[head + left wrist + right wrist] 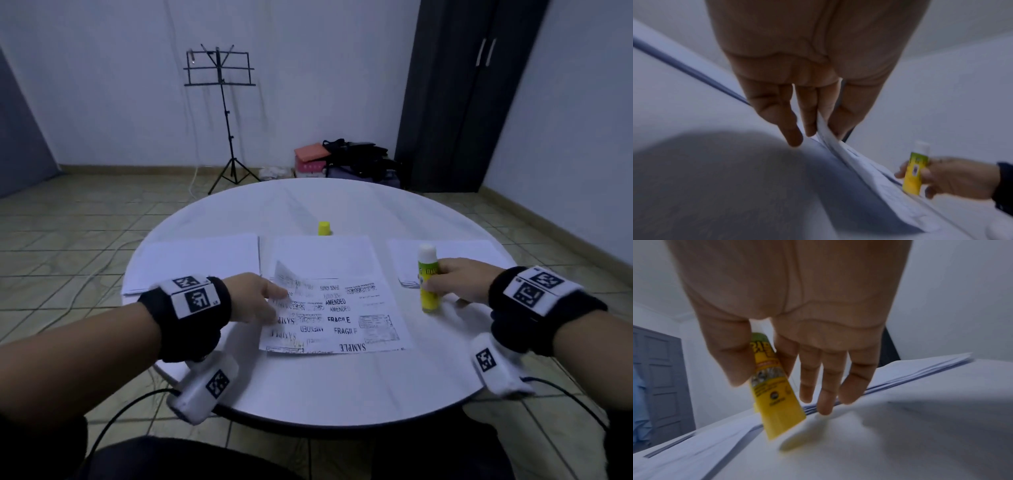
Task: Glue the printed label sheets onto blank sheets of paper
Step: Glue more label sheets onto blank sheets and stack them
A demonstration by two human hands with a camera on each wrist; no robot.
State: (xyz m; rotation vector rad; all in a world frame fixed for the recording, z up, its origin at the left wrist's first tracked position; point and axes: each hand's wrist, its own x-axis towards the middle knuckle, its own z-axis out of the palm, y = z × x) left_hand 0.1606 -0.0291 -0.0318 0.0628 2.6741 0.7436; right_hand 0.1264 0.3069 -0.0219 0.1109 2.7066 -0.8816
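A printed label sheet (346, 318) lies print side up in the middle of the round white table (308, 387), partly over a blank sheet (325, 253). My left hand (279, 301) pinches the printed sheet's left edge between thumb and fingers, and the far left corner curls upward. In the left wrist view the paper edge (830, 134) sits between the fingertips of my left hand (824, 129). My right hand (442, 279) grips an uncapped yellow glue stick (428, 281) upright, just right of the sheet. The right wrist view shows thumb and forefinger on the glue stick (774, 394).
The yellow glue cap (324, 228) stands beyond the blank sheet. One paper stack (195, 260) lies at the left and another paper stack (455, 255) at the right. On the floor behind are a music stand (221, 102), bags (356, 157) and a dark wardrobe (459, 96).
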